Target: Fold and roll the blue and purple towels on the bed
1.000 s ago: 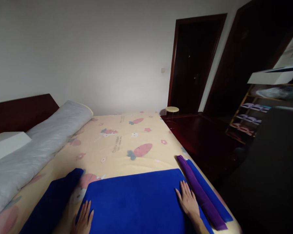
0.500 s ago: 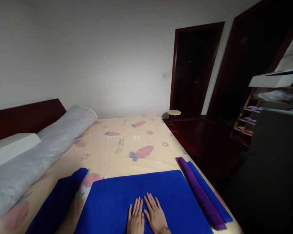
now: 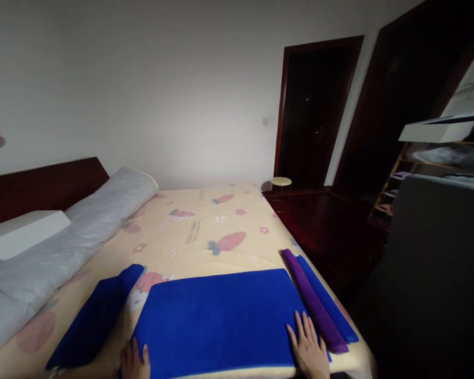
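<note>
Blue cloth [image 3: 221, 321] lay flat on patterned bedsheet [image 3: 197, 247]; left hand [image 3: 135, 360] and right hand [image 3: 311, 350] rested open at its sides, nothing gripped; uneven palm pressure risked skewing or creasing; rightward slip risked nudging adjacent purple cloth roll [image 3: 314, 302] towards bed edge

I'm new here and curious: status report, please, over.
Both hands open: left hand at the blue cloth's left edge, right hand at its right. Cloth spread flat on bed. Purple roll close beside right hand.
</note>
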`<state>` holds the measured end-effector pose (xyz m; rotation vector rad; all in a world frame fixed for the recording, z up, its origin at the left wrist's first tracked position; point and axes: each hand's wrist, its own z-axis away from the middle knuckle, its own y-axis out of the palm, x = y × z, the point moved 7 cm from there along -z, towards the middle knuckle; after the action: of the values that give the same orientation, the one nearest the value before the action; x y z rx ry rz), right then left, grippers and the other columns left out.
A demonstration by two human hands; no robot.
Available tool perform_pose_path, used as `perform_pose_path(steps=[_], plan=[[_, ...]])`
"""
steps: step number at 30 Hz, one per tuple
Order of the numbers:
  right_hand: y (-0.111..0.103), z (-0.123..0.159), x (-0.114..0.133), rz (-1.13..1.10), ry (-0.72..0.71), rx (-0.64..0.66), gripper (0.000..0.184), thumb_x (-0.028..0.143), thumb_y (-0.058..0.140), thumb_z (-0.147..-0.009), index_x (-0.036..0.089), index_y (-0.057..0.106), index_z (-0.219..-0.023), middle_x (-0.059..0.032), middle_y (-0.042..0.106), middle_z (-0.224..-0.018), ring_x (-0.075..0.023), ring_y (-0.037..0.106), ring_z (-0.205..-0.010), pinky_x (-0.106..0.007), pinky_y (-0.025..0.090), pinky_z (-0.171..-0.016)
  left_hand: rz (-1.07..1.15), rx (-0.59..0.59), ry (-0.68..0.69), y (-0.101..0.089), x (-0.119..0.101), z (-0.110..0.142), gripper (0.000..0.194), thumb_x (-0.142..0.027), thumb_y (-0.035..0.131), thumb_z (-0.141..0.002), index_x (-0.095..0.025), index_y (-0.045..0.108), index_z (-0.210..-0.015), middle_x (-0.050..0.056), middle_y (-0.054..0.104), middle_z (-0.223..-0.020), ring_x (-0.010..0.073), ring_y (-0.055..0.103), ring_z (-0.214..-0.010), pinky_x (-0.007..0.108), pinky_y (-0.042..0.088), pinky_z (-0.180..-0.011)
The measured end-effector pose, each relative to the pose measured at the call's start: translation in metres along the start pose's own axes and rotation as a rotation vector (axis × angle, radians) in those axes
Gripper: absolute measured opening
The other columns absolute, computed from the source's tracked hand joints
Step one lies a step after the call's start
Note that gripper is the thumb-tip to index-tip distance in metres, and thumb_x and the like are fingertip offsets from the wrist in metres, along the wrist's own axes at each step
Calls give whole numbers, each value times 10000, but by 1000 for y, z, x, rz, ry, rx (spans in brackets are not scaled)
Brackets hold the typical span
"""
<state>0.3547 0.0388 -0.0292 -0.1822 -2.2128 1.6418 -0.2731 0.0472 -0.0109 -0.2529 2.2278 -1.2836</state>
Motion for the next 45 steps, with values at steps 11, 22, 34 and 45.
perform_pose_path(steps=[11, 22, 34, 45], plan=[[-7, -8, 13, -89, -17, -85, 861, 663, 78, -898, 92, 475, -1405, -183, 394, -1489, -326, 324, -1397, -533, 242, -1128, -37, -64, 81, -16, -46, -4, 693, -454, 195, -891, -130, 256, -1500, 161, 529, -1423, 300, 455, -1337, 521, 336, -1092], [-8, 61, 225, -368, -618, 291, 512, 362, 286, -988, 249, 317, -1486, -47, 315, -1534, -242, 288, -1418, -477, 249, -1164, -18, 352, 899, 33, -273, 157, 565, -248, 330, -931, -291, 188, -1476, 0, 385, -1527, 184, 391, -1388, 377, 314, -1144], [-4, 24, 21, -125, -18, -10, 755, 589, 128, -914, 142, 360, -1476, -116, 308, -1548, -277, 231, -1440, -532, 187, -1146, -37, -88, -157, -13, -65, 38, 695, -507, 51, -934, -155, 237, -1503, 203, 419, -1496, 323, 401, -1373, 626, 304, -1055], [-1, 21, -1, -161, 39, 19, 777, 620, 143, -884, 167, 366, -1474, -88, 340, -1535, -244, 273, -1427, -494, 242, -1125, 84, -328, -421, -19, -4, 10, 751, -449, 265, -856, -63, 208, -1497, 279, 429, -1454, 468, 415, -1320, 665, 441, -903]])
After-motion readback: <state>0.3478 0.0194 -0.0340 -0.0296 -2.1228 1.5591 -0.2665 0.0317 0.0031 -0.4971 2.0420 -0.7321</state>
